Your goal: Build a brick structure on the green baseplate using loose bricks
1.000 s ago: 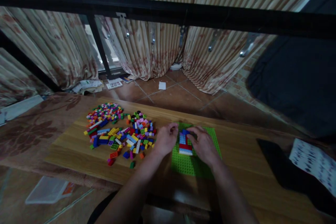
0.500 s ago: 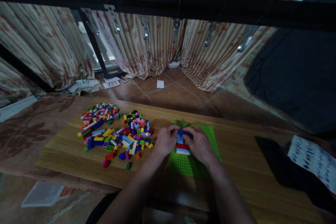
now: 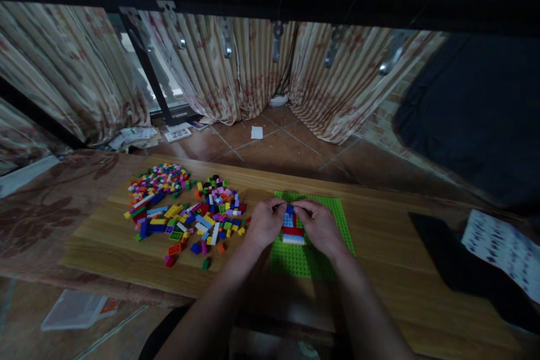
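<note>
A green studded baseplate [image 3: 307,265] lies on the wooden board. On it sits a small build of toy bricks, with a white brick [image 3: 293,239] at the near side, a red brick [image 3: 292,231] behind it and light blue bricks [image 3: 288,220] beyond. At the far end a dark blue brick [image 3: 289,209] lies between my hands. My left hand [image 3: 267,221] is closed at its left end, fingertips pinched. My right hand [image 3: 317,224] pinches at its right end, thumb and fingers bent together. The fingers partly cover the blue brick.
Left of the plate spreads a heap of loose coloured bricks [image 3: 202,214], with a pile of small ones [image 3: 162,180] behind. The wooden board [image 3: 379,236] holds a black flat item [image 3: 442,259] and a printed sheet [image 3: 502,253] at right. A clear plastic tub [image 3: 73,309] stands on the floor.
My right hand has shifted slightly, its fingers drawn back and up, so more of the red and light blue bricks shows. The whole view has moved a little.
</note>
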`<action>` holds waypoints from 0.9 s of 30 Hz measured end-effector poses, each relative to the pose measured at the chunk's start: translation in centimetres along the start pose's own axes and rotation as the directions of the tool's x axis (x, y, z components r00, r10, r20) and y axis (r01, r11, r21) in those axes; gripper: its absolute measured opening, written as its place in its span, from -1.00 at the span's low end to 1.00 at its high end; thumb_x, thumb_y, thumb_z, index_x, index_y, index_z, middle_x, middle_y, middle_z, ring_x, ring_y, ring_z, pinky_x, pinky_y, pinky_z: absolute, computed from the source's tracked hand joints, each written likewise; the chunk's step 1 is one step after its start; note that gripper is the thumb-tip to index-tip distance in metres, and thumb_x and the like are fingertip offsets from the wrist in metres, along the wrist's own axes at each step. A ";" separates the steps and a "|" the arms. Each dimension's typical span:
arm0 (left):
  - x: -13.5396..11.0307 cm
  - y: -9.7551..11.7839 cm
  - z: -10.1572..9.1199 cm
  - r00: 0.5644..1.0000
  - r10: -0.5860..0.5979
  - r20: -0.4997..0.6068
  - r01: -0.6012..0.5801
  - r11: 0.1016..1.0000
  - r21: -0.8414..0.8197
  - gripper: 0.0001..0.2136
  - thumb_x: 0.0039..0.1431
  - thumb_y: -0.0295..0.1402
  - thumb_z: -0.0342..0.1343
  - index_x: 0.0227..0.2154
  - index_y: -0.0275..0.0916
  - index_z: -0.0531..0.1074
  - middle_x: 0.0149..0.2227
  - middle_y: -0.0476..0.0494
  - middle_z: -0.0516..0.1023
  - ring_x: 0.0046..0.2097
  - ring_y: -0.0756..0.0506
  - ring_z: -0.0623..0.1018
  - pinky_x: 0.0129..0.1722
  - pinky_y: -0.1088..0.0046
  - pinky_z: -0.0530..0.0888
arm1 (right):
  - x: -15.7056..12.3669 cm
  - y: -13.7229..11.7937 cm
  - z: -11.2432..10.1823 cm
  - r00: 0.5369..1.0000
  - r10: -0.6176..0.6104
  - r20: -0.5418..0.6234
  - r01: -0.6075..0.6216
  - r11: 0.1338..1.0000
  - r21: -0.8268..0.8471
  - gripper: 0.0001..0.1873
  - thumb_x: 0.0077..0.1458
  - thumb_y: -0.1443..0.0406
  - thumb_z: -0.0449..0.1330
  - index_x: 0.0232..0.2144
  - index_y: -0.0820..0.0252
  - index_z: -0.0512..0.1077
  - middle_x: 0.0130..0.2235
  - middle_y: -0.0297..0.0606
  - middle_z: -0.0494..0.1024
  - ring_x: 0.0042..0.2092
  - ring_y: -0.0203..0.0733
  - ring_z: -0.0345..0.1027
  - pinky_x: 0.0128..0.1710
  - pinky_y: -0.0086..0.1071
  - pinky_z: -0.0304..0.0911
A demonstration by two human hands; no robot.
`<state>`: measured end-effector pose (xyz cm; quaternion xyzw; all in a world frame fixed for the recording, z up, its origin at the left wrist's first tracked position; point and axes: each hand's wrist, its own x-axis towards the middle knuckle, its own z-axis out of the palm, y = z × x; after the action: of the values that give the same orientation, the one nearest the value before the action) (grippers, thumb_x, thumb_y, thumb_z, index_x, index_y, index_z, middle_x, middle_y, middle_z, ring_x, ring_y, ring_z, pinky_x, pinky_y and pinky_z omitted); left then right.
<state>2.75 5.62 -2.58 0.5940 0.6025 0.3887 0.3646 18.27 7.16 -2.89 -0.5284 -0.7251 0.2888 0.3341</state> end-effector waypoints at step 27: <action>-0.2 0.6 0.3 1.000 -0.003 0.013 0.002 0.994 0.109 -0.76 0.23 -0.40 -0.02 -0.33 -0.24 0.59 -0.46 -0.06 0.57 -0.41 -0.03 0.50 -0.38 0.52 0.36 | 0.2 1.3 0.1 0.999 0.050 0.008 -0.050 0.999 -0.005 -0.72 0.12 0.17 0.13 -0.26 0.09 0.61 -0.19 -0.20 0.62 -0.14 -0.10 0.47 -0.03 -0.19 0.31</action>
<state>3.25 5.42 -2.15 0.6150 0.6212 0.3508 0.3359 18.89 7.65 -3.90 -0.5460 -0.7138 0.2974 0.3223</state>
